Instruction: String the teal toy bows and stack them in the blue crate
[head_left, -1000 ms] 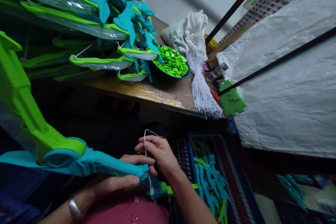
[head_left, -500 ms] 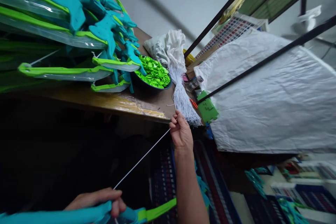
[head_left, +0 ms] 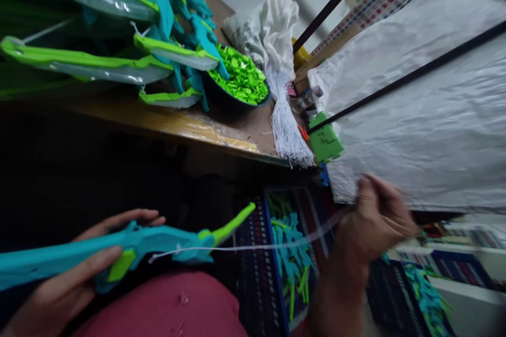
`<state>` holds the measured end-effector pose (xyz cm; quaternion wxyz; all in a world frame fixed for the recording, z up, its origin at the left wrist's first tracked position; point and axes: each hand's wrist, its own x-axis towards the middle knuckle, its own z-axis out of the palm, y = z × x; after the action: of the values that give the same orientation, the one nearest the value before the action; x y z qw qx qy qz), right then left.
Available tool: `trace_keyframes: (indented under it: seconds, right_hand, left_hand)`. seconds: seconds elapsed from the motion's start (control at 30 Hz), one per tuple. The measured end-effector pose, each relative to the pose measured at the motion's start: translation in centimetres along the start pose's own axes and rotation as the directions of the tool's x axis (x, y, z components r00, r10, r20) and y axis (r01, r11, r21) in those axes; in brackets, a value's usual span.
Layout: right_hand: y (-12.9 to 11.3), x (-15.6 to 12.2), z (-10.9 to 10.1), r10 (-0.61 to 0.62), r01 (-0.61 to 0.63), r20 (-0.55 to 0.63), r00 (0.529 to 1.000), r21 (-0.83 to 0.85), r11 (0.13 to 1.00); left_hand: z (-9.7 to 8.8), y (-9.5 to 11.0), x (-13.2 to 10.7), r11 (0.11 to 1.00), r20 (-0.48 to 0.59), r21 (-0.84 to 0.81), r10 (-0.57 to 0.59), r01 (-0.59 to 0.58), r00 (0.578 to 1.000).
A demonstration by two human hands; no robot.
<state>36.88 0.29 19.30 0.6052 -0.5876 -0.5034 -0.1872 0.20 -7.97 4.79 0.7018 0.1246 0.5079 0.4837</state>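
Plastic in one hand, cord drawn out from the other

Turquoise piece (head_left: 166, 237), with green parts at its far end, lies level above the person's lap, below the edge of the counter (head_left: 253, 129). From where I stand, the left hand (head_left: 75, 276) is partly closed around it, thumb on the near side, fingers behind. The right hand (head_left: 375, 216), held well apart, has its fingers drawn together, apparently pinching a white cord (head_left: 245, 247); blur hides the exact grip. The cord crosses the piece near its far end; whether it is threaded through I can't tell.

I'd judge the piece light and stiff, its smooth plastic a little slippery, so the broad body suits a hold better than the slim green tip (head_left: 235, 224). The cord looks soft, limp unless pulled, and best taken between thumb and fingertip, clear of its knotted end.
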Motion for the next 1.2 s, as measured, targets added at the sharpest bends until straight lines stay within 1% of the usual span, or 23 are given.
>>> trace_keyframes:
  seconds: [0.03, 0.07, 0.1, 0.13, 0.17, 0.2, 0.23, 0.27, 0.3, 0.33, 0.4, 0.43, 0.47, 0.53, 0.6, 0.73, 0.93, 1.07, 1.13, 1.2]
  right_hand:
    - [0.3, 0.5, -1.7, -0.225, 0.21, -0.054, 0.973, -0.197, 0.958]
    - [0.7, 0.8, -3.2, -0.41, 0.371, -0.043, 0.911, -0.347, 0.861]
    - [1.1, 0.7, -4.3, -0.528, 0.478, 0.009, 0.849, -0.437, 0.762]
    - [1.6, 0.3, -5.0, -0.576, 0.54, 0.081, 0.813, -0.471, 0.697]
    - [2.0, -0.6, -5.3, -0.558, 0.561, 0.16, 0.814, -0.465, 0.685]
    - [2.5, -1.9, -5.1, -0.483, 0.543, 0.251, 0.839, -0.433, 0.719]
    - [2.9, -3.7, -4.6, -0.368, 0.49, 0.35, 0.862, -0.387, 0.781]
    - [3.4, -5.8, -3.8, -0.243, 0.412, 0.448, 0.86, -0.33, 0.85]
    - [3.9, -8.2, -2.7, -0.131, 0.322, 0.541, 0.831, -0.275, 0.906]
    - [4.4, -10.6, -1.5, -0.045, 0.231, 0.617, 0.786, -0.225, 0.947]
    - [5.7, -15.3, 1.0, 0.061, 0.093, 0.714, 0.698, -0.175, 0.98]
    - [6.3, -17.2, 2.2, 0.104, 0.039, 0.735, 0.67, -0.175, 0.984]
    - [6.9, -18.8, 3.2, 0.139, 0.0, 0.746, 0.651, -0.183, 0.983]
    - [7.9, -21.0, 4.8, 0.189, -0.038, 0.746, 0.638, -0.214, 0.976]
    - [8.5, -22.0, 5.7, 0.202, -0.024, 0.742, 0.64, -0.243, 0.97]
    - [8.9, -22.2, 6.5, 0.19, 0.025, 0.748, 0.636, -0.266, 0.964]
    - [9.0, -22.0, 6.3, 0.171, 0.052, 0.769, 0.616, -0.256, 0.965]
    - [9.0, -22.1, 6.0, 0.172, 0.09, 0.783, 0.598, -0.279, 0.956]
    - [8.9, -22.0, 6.1, 0.169, 0.114, 0.78, 0.603, -0.295, 0.949]
    - [8.8, -21.9, 6.2, 0.16, 0.142, 0.775, 0.612, -0.307, 0.941]
  left_hand:
    - [-0.3, 0.5, 0.0, 1.0, -0.053, -0.015, 0.024, -0.025, 0.998]
    - [-0.5, 0.9, -0.1, 0.999, -0.096, -0.019, 0.048, -0.05, 0.994]
    - [-0.6, 1.3, -0.1, 0.998, -0.129, -0.013, 0.066, -0.068, 0.989]
    - [-0.6, 1.6, -0.2, 0.997, -0.152, 0.0, 0.078, -0.079, 0.985]
    - [-0.5, 1.8, -0.3, 0.996, -0.167, 0.017, 0.086, -0.084, 0.982]
    - [-0.3, 2.0, -0.4, 0.995, -0.18, 0.034, 0.093, -0.088, 0.979]
    - [0.0, 2.1, -0.5, 0.995, -0.192, 0.049, 0.099, -0.091, 0.976]
    - [0.2, 2.2, -0.6, 0.993, -0.203, 0.064, 0.106, -0.095, 0.973]
    - [0.5, 2.3, -0.7, 0.991, -0.22, 0.078, 0.123, -0.108, 0.968]
    - [0.6, 2.3, -0.7, 0.989, -0.236, 0.091, 0.137, -0.118, 0.962]
    - [0.7, 2.3, -0.5, 0.987, -0.254, 0.111, 0.139, -0.113, 0.957]
    - [0.5, 2.3, -0.3, 0.988, -0.26, 0.116, 0.131, -0.104, 0.957]
    - [0.2, 2.3, -0.1, 0.989, -0.26, 0.117, 0.117, -0.089, 0.958]
    - [-0.5, 2.2, 0.4, 0.99, -0.267, 0.115, 0.111, -0.083, 0.957]
    - [-1.2, 1.9, 0.9, 0.987, -0.286, 0.114, 0.145, -0.117, 0.947]
    - [-1.8, 1.2, 1.5, 0.983, -0.303, 0.111, 0.175, -0.148, 0.937]
    - [-1.3, 1.1, 1.7, 0.987, -0.343, 0.109, 0.149, -0.118, 0.927]
    - [-1.3, 1.0, 1.9, 0.98, -0.351, 0.143, 0.18, -0.138, 0.919]
    - [-1.3, 0.9, 2.0, 0.975, -0.348, 0.161, 0.199, -0.15, 0.916]
    - [-1.2, 0.9, 2.1, 0.976, -0.358, 0.174, 0.19, -0.135, 0.914]
